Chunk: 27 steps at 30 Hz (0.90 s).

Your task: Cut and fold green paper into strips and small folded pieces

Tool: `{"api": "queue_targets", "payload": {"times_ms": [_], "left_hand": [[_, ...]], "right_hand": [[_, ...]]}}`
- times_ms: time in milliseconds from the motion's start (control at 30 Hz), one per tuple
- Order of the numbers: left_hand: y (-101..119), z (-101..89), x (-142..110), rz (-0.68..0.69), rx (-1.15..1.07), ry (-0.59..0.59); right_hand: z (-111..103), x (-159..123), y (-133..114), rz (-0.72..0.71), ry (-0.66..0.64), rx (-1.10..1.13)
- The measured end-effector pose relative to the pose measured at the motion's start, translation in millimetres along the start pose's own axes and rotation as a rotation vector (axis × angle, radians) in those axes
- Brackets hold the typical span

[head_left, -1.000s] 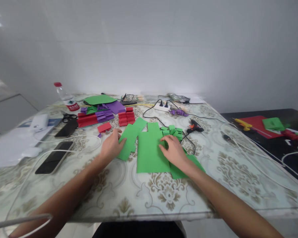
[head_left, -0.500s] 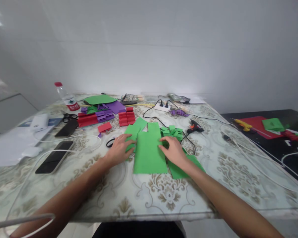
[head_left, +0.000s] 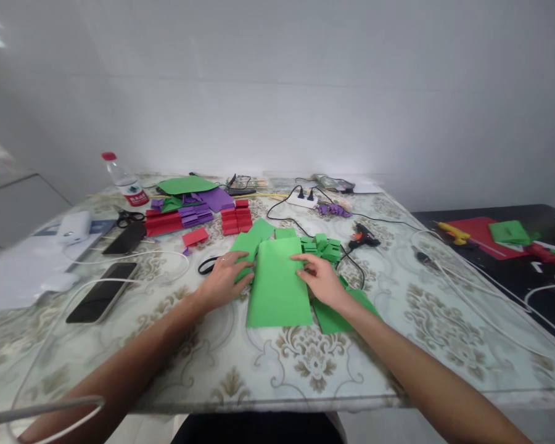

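A plain green sheet of craft paper or foam (head_left: 280,290) lies in front of me, its far end over another green piece (head_left: 285,233). My right hand (head_left: 319,277) is at its right edge, forefinger on top and thumb by the side, seemingly pinching it. My left hand (head_left: 224,277) lies with fingers spread over green pieces (head_left: 259,231) left of the sheet, fingertips close to its left edge. Partly under my right forearm is another green sheet (head_left: 337,314). Folded green strips (head_left: 321,246) sit just beyond my right hand. A black-handled item (head_left: 207,266) shows beside my left hand.
Red folded strips (head_left: 235,219), purple strips (head_left: 195,214) and a bottle (head_left: 128,185) stand far left. Two phones (head_left: 102,293) lie left among white cables. A black glue gun (head_left: 364,236) and power strip (head_left: 302,198) are beyond; a yellow glue gun (head_left: 453,233) is right.
The green sheet's far edge has come nearer me and its surface looks slightly bowed. My right forefinger has moved left onto the sheet. My left hand has barely moved.
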<state>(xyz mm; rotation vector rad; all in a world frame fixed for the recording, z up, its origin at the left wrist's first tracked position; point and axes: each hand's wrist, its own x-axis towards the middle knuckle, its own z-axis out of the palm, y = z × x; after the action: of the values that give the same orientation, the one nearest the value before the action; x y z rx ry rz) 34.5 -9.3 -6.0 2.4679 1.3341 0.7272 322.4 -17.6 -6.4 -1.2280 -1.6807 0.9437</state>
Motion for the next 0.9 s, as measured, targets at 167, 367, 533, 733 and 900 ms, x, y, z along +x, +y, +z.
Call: {"api": "queue_targets", "payload": {"times_ms": [167,367,533,733,900], "left_hand": [[10,-9.0,4,-0.045,-0.204,0.040],[16,-15.3,4,-0.154,-0.461,0.072],[17,-9.7,3,-0.213,-0.593,0.085],[21,-9.4,3,-0.275,-0.683,0.072],[23,-11.8,5,-0.313,-0.724,0.085]], "right_hand": [[-1,2,-7,-0.016,0.027,0.105],[1,0,-10,0.004,0.038,0.150],[2,-1,-11,0.026,0.036,0.155],[3,-2,-13,0.037,0.018,0.163],[4,-2,-13,0.041,0.016,0.160]]}}
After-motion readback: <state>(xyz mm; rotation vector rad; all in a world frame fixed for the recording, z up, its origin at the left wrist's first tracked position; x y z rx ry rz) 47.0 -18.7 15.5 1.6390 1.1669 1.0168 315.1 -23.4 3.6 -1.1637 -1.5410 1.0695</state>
